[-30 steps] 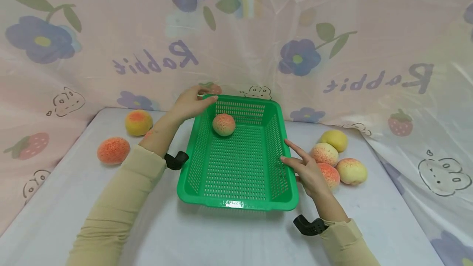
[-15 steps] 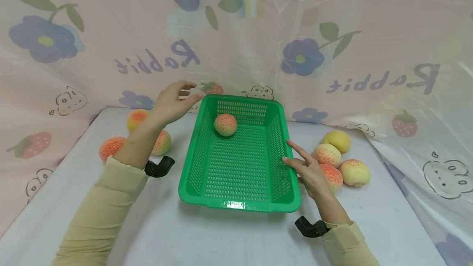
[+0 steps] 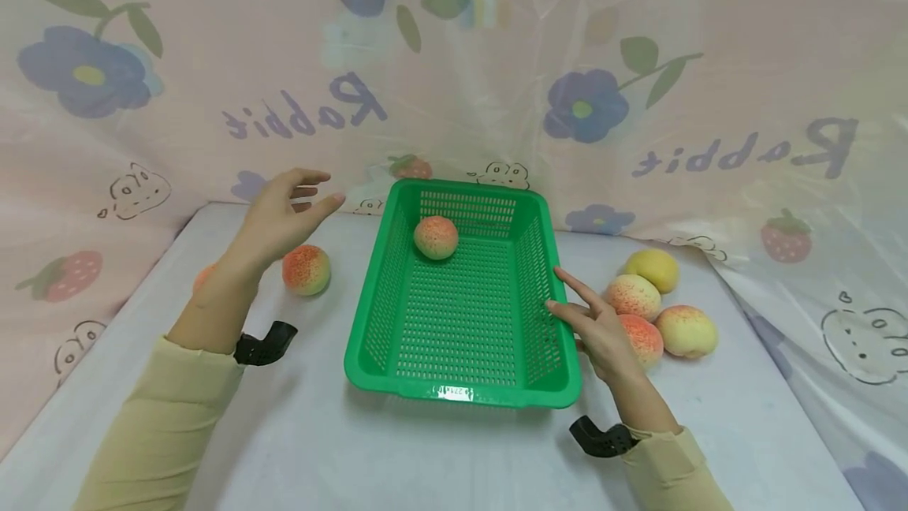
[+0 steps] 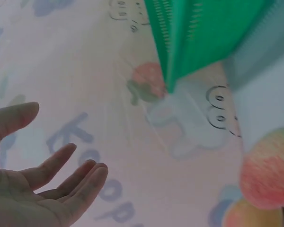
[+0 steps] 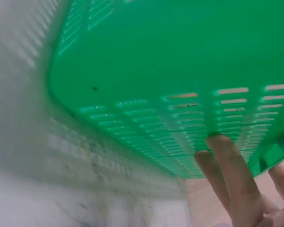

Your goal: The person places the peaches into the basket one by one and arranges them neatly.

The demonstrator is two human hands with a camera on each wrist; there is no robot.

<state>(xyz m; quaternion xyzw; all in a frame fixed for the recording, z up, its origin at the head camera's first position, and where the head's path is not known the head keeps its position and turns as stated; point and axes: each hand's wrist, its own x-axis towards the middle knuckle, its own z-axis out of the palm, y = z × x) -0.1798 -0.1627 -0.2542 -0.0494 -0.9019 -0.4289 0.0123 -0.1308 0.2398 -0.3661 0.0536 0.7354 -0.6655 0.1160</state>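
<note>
In the head view a green plastic basket (image 3: 454, 393) with slotted walls stands mid-table, one peach (image 3: 436, 237) at its far left inside. My right hand (image 3: 603, 337) grips the right rim, thumb over the edge; the right wrist view shows fingers (image 5: 232, 175) against the outer wall. Left of the basket my left hand (image 3: 280, 215) is raised with fingers loosely bent, holding nothing. A red-green peach (image 3: 307, 270) lies just below it, and a second orange-red peach (image 3: 202, 277) is mostly hidden by the forearm. In the left wrist view a peach (image 4: 270, 168) and a yellowish one (image 4: 253, 215) show.
Right of the basket lie several peaches: a yellow one (image 3: 652, 270), a pale speckled one (image 3: 634, 296), a yellow-red one (image 3: 686, 331) and a reddish one (image 3: 641, 340) partly behind my right hand. A patterned curtain (image 3: 454, 101) hangs behind the white table (image 3: 397, 456).
My left hand has left the basket's far left corner and moved left, over the peaches on that side. The right hand stays on the rim, and the basket keeps its place.
</note>
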